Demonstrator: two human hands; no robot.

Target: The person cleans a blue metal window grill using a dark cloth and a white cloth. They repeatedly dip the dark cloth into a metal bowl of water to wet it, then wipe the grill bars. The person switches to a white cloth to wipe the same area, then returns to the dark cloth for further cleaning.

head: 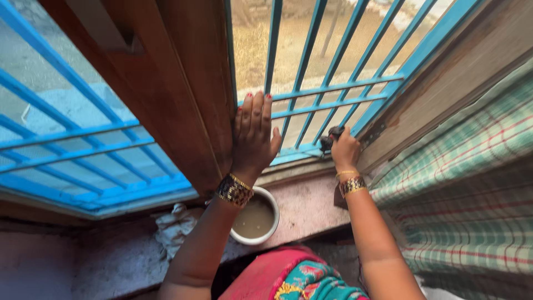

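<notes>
Your left hand lies flat, fingers together, on the wooden shutter. Right of the shutter, your right hand clamps a dark cloth (at the blue grille corner).

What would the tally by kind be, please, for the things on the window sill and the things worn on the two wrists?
White bowl of murky water on the sill: 1
Crumpled whitish cloth on the sill: 1
Gold bangle sets, one on the left wrist, one on the right wrist: 2
Total: 4
</notes>
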